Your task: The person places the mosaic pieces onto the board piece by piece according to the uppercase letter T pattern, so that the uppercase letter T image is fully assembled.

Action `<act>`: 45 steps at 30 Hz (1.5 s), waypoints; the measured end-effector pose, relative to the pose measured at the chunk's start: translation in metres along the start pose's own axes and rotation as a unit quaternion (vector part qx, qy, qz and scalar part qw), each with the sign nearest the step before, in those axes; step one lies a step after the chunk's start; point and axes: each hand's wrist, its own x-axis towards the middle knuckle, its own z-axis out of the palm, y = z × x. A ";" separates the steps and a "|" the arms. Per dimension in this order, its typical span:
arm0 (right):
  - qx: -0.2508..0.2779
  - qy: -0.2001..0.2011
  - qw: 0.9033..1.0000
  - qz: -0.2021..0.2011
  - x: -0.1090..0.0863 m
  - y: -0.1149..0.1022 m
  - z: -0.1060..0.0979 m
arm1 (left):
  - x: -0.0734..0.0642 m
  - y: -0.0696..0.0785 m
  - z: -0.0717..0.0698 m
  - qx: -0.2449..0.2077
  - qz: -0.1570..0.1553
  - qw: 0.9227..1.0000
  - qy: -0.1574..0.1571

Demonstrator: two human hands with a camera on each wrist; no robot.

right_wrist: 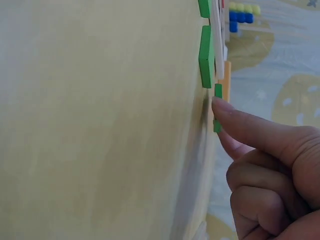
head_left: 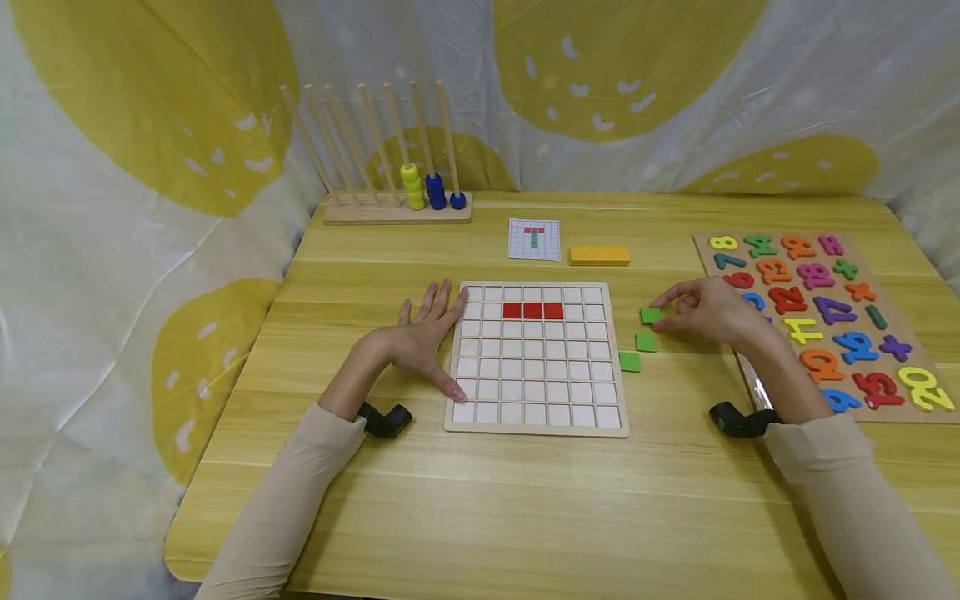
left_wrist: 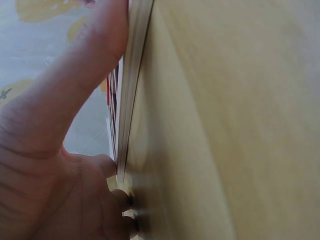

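A wooden grid board (head_left: 536,358) with white squares lies in the middle of the table. Three red tiles (head_left: 532,311) sit side by side in its second row. My left hand (head_left: 420,337) is spread at the board's left side, thumb and index finger resting on its frame; the left wrist view shows the thumb (left_wrist: 75,75) along the board's edge. With thumb and index finger, my right hand (head_left: 705,308) pinches a green tile (head_left: 650,316) right of the board. Two more green tiles, one nearer (head_left: 646,342) and one beside the frame (head_left: 630,362), lie on the table.
Behind the board lie a pattern card (head_left: 534,240) showing a red and green T and an orange block (head_left: 600,256). A bead abacus (head_left: 397,212) stands at the back left. On the right, a puzzle board (head_left: 817,287) of colourful numbers lies under the right forearm.
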 end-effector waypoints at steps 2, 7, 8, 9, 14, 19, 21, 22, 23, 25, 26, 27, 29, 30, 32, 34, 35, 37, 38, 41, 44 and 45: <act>0.008 0.008 1.000 -0.005 -0.001 -0.003 0.000 | -0.001 0.000 0.000 -0.001 0.000 1.000 0.000; 0.034 0.021 0.999 -0.020 -0.003 -0.015 0.002 | -0.001 0.000 0.000 0.000 0.000 1.000 0.001; 0.038 0.022 0.999 -0.024 -0.002 -0.018 0.003 | -0.001 0.000 0.000 0.001 0.001 1.000 0.002; 0.041 0.022 0.999 -0.028 -0.002 -0.021 0.005 | -0.001 -0.001 0.000 0.001 0.001 1.000 0.003; 0.064 0.016 0.997 -0.038 0.001 -0.039 0.015 | -0.001 -0.002 0.001 0.003 0.001 1.000 0.004; 0.073 0.001 0.997 -0.033 0.008 -0.057 0.027 | -0.001 -0.001 0.000 0.003 0.007 1.000 0.006; 0.077 -0.007 0.996 -0.034 0.011 -0.063 0.032 | -0.001 -0.001 0.000 0.000 0.010 1.000 0.006; 0.079 -0.010 0.996 -0.033 0.012 -0.066 0.035 | -0.001 -0.002 0.000 -0.001 0.011 1.000 0.006; 0.080 -0.013 0.996 -0.034 0.014 -0.069 0.037 | -0.001 -0.002 0.000 -0.003 0.013 1.000 0.006; 0.081 -0.018 0.996 -0.036 0.016 -0.074 0.043 | -0.001 -0.002 0.000 -0.006 0.014 1.000 0.006; 0.080 -0.019 0.996 -0.037 0.017 -0.077 0.046 | -0.001 -0.002 0.000 -0.008 0.015 1.000 0.006; 0.079 -0.021 0.996 -0.038 0.018 -0.079 0.048 | -0.001 -0.002 0.000 -0.008 0.015 1.000 0.006; 0.076 -0.025 0.996 -0.043 0.020 -0.084 0.053 | -0.001 -0.001 -0.001 -0.008 0.015 1.000 0.007; 0.074 -0.026 0.996 -0.047 0.020 -0.086 0.055 | -0.001 -0.001 -0.001 -0.009 0.015 1.000 0.007; 0.071 -0.027 0.996 -0.056 0.021 -0.090 0.059 | 0.000 -0.001 -0.001 -0.009 0.015 1.000 0.007; 0.068 -0.031 0.995 -0.069 0.021 -0.094 0.062 | 0.000 -0.001 -0.001 -0.009 0.015 1.000 0.007; 0.069 -0.033 0.994 -0.072 0.022 -0.096 0.063 | 0.000 -0.001 -0.001 -0.009 0.015 1.000 0.006; 0.068 -0.037 0.994 -0.077 0.022 -0.099 0.065 | 0.000 -0.001 0.000 -0.007 0.015 1.000 0.006; 0.066 -0.039 0.994 -0.077 0.023 -0.100 0.066 | 0.000 -0.001 0.000 -0.005 0.014 1.000 0.006; 0.064 -0.041 0.995 -0.071 0.024 -0.105 0.068 | 0.000 -0.002 0.000 -0.004 0.013 1.000 0.006; 0.057 -0.043 0.995 -0.066 0.025 -0.110 0.072 | 0.001 -0.003 0.001 -0.004 0.013 1.000 0.005; 0.056 -0.043 0.995 -0.065 0.025 -0.112 0.073 | 0.001 -0.004 0.001 -0.004 0.012 1.000 0.004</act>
